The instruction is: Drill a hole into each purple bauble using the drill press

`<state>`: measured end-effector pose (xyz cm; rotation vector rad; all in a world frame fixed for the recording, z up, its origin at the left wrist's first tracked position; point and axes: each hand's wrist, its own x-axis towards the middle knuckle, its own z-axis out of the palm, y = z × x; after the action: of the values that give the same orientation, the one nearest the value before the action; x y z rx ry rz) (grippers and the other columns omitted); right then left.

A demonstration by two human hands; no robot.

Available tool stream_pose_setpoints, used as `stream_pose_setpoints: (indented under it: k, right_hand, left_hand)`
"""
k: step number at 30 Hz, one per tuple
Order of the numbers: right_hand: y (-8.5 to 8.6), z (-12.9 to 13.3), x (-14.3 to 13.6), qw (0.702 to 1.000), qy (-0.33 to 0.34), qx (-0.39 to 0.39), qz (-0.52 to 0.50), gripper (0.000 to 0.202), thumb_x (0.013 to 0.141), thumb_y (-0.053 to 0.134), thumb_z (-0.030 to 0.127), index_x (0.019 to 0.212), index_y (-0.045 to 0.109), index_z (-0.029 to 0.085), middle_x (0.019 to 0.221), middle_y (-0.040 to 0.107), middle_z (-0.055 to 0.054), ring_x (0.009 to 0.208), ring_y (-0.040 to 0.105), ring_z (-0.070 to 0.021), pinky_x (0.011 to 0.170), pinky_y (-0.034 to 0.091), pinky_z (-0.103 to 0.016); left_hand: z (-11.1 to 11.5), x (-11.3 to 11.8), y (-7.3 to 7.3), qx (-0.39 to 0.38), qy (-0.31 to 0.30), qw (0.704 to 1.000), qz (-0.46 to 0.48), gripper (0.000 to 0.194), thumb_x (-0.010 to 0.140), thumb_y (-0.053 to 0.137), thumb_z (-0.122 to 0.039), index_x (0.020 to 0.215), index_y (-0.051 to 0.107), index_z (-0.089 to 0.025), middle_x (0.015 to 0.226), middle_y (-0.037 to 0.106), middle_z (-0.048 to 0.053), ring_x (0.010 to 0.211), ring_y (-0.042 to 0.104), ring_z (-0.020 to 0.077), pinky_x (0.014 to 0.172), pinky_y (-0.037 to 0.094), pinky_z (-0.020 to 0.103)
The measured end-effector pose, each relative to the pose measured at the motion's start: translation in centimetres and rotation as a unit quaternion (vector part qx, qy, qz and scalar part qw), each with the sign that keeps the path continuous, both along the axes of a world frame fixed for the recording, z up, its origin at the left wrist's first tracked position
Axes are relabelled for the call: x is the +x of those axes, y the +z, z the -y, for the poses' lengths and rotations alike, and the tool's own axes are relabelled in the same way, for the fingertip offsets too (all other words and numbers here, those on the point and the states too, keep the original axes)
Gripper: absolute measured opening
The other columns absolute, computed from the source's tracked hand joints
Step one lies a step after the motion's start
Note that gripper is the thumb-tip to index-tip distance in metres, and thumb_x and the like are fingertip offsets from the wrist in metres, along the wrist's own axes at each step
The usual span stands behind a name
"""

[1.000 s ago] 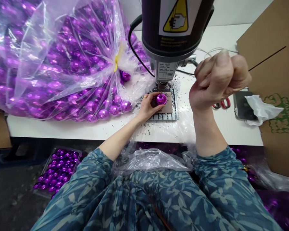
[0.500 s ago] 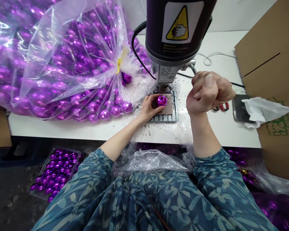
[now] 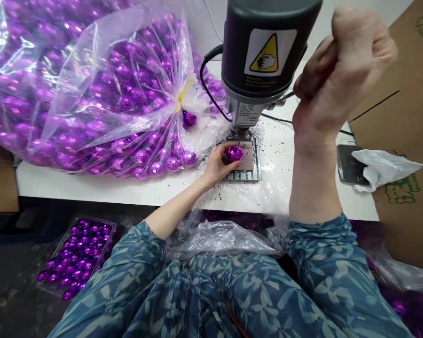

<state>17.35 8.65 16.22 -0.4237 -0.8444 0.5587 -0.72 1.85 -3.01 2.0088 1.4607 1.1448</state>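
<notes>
Taking the purple ball (image 3: 234, 153) as the centre of a clock, with my body at 6, I have it pinched in my left hand (image 3: 217, 163), thumb on the near side and fingers on the far side. It is over the left part of a brown board (image 3: 247, 162), which lies on a slotted metal base (image 3: 245, 177); I cannot tell whether ball and board touch. The machine's chuck (image 3: 242, 133) is close by at 1 o'clock, so I judge the sideways pinch leaves the ball's top free, and the board probably spares the metal. My right hand (image 3: 345, 70) is raised at 2 o'clock, clenched around what seems to be the lever (image 3: 288, 95), mostly hidden by my fist. The dark motor (image 3: 271, 51), with its yellow warning sign, looms at 1 o'clock and blocks the white desk (image 3: 105, 190) behind it. At 10 o'clock a bulging clear bag (image 3: 109, 94) of similar balls crowds my left hand; a black cable (image 3: 201, 70) loops down at 11. Dark specks (image 3: 273, 150) litter the desk. At 3 o'clock, beyond my right forearm, lie what looks like a phone (image 3: 350, 164), a crumpled white tissue (image 3: 387, 169) and a cardboard box (image 3: 384, 126). Lower down, clear plastic (image 3: 222, 237) bunches at 6, and a tray (image 3: 110, 234) of purple balls rests at 8.
</notes>
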Motion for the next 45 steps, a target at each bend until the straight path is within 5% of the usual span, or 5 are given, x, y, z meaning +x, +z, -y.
stream_pose_setpoints:
  k: [9,16,22,29,45]
  right_hand:
    - [0.0,0.6,0.2,0.997,0.067,0.025,-0.037,0.050,0.098,0.053,0.003,0.063,0.024,0.025,0.046,0.014,0.011,0.035,0.022,-0.0016,0.037,0.006,-0.022]
    - [-0.4,-0.5,0.1,0.997,0.029,0.057,-0.036,0.050,0.098,0.049,0.003,0.064,0.020,0.024,0.049,0.008,0.009,0.035,0.017,-0.0016,0.036,0.005,-0.022]
    - [-0.7,-0.5,0.1,0.997,0.024,0.070,-0.029,0.051,0.095,0.057,0.010,0.064,0.021,0.024,0.046,0.014,0.010,0.036,0.020,-0.0032,0.035,0.006,-0.022]
    - [-0.6,-0.3,0.0,0.997,0.018,0.065,-0.030,0.049,0.101,0.045,0.008,0.062,0.024,0.027,0.044,0.015,0.010,0.034,0.015,-0.0053,0.035,0.005,-0.028]
    - [-0.8,-0.1,-0.4,0.999,-0.014,0.038,0.014,0.054,0.104,0.058,0.026,0.067,0.019,0.026,0.049,0.014,0.010,0.038,0.014,-0.0045,0.039,0.007,-0.029]
  left_hand:
    - [9.8,-3.9,4.3,-0.089,-0.273,0.943,-0.169,0.047,0.099,0.078,-0.058,0.130,0.076,-0.023,0.119,0.082,0.012,0.112,0.074,0.0298,0.096,0.063,0.048]
    - [-8.1,-8.2,4.8,-0.026,0.129,0.983,-0.125,0.011,0.098,0.064,-0.014,0.095,0.072,-0.020,0.115,0.075,0.018,0.123,0.069,0.0370,0.118,0.051,0.058]
    - [-14.9,-8.8,4.8,-0.062,0.191,0.975,-0.097,0.007,0.088,0.069,-0.018,0.095,0.071,-0.016,0.138,0.066,0.031,0.155,0.053,0.0462,0.129,0.041,0.067]
    - [-12.5,-8.5,5.3,-0.083,0.173,0.978,-0.087,0.029,0.074,0.076,0.003,0.093,0.074,-0.019,0.133,0.064,0.014,0.127,0.069,0.0372,0.130,0.041,0.062]
    - [-1.8,-4.8,4.5,-0.279,-0.064,0.901,0.325,0.050,0.084,0.091,-0.049,0.124,0.070,-0.029,0.117,0.081,0.010,0.093,0.079,0.0223,0.084,0.066,0.041]
